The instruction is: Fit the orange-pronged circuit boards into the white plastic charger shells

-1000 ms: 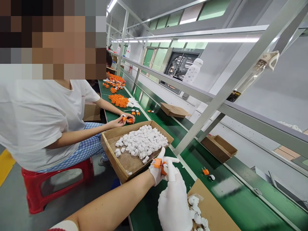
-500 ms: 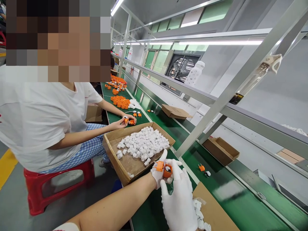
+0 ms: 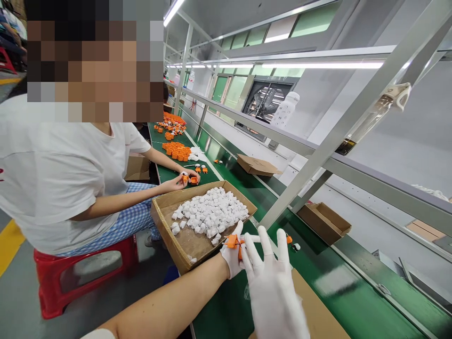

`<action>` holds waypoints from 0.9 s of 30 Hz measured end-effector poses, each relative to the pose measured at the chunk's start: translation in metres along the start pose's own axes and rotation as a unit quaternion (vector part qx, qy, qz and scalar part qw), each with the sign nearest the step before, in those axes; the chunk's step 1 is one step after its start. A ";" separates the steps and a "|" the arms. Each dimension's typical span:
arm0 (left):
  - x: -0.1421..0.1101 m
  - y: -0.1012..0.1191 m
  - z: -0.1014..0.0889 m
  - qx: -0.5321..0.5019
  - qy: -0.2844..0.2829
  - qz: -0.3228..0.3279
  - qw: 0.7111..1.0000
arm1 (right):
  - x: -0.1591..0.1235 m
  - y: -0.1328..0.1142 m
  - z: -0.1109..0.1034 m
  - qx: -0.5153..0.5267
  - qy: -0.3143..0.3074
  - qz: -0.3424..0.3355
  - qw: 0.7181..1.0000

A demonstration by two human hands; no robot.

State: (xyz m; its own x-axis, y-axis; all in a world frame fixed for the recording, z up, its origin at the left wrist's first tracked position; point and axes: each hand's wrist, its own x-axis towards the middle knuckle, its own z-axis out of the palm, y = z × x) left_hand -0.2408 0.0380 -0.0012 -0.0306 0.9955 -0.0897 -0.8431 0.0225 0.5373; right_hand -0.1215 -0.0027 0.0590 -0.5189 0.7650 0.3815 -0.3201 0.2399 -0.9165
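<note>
My left hand (image 3: 231, 259), in a white glove, is closed around small orange plastic housings (image 3: 232, 241) beside the near corner of the cardboard tray. One housing shows at its fingers; another is mostly behind my right hand. My right hand (image 3: 277, 287), also gloved, is held back-up with its fingers spread, just right of the left. Its thumb and palm side are hidden, and its fingertips overlap the left hand's. Many small crumpled white pieces (image 3: 212, 212) lie in the shallow cardboard tray (image 3: 165, 235) beyond my hands.
A co-worker (image 3: 67, 188) sits at left on a red stool (image 3: 52, 278), holding orange parts. More orange housings (image 3: 176, 151) lie along the green bench. An orange part (image 3: 289, 239) with a white piece rests on the green belt (image 3: 339, 282). An open carton (image 3: 325, 223) and metal frame post (image 3: 303, 174) stand right.
My right hand has turned and spread its fingers, now covering much of the held housing. The orange part on the belt has shifted away and slightly left. My left hand stays nearly still.
</note>
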 end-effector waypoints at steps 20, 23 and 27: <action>-0.019 0.012 0.028 0.081 -0.030 0.032 0.996 | -0.011 0.014 -0.042 -0.564 0.010 -0.248 0.788; -0.019 0.012 0.031 0.092 -0.034 0.053 0.994 | -0.009 0.009 -0.041 -0.584 -0.006 -0.250 0.772; -0.023 0.010 0.032 0.111 -0.032 0.053 0.992 | -0.001 0.006 -0.035 -0.608 -0.015 -0.296 0.737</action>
State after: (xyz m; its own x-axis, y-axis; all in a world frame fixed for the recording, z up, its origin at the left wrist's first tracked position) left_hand -0.2317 0.0185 0.0329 -0.0732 0.9969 0.0273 -0.6978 -0.0707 0.7128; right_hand -0.0948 0.0188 0.0487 -0.5974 0.3017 0.7430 0.4395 0.8982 -0.0114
